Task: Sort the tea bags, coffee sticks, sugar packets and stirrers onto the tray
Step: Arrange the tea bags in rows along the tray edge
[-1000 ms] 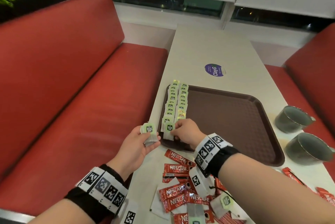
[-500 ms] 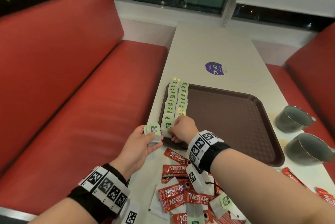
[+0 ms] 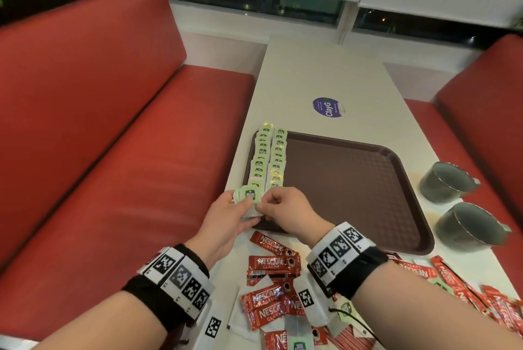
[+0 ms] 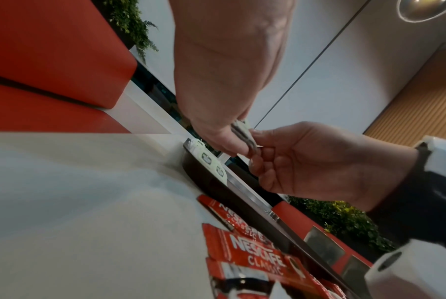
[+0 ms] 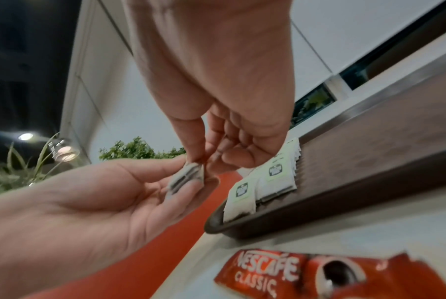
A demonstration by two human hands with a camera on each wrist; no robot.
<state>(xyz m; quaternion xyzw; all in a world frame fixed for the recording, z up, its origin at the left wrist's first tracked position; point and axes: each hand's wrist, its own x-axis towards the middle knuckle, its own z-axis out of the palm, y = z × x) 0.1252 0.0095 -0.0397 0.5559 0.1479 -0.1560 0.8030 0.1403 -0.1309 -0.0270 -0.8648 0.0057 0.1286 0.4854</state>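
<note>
My left hand [image 3: 245, 206] holds a small stack of green-labelled tea bags [image 3: 249, 196] just off the near left corner of the brown tray [image 3: 353, 194]. My right hand [image 3: 265, 205] meets it and pinches the stack's edge between thumb and forefinger. The right wrist view shows the same pinch on the tea bags [image 5: 186, 178], which lie across the left hand's fingers [image 5: 145, 194]. Two rows of tea bags [image 3: 268, 157] run along the tray's left side. Red coffee sticks [image 3: 271, 263] lie scattered on the table near my wrists.
Two grey cups [image 3: 447, 182] [image 3: 471, 228] stand right of the tray. More coffee sticks and tea bags [image 3: 481, 301] litter the near right of the white table [image 3: 311, 72]. Red bench seats [image 3: 113, 165] flank both sides. Most of the tray floor is bare.
My right hand left the near end of the tea bag rows on the tray and came over to the stack. My left hand moved right, towards the tray corner.
</note>
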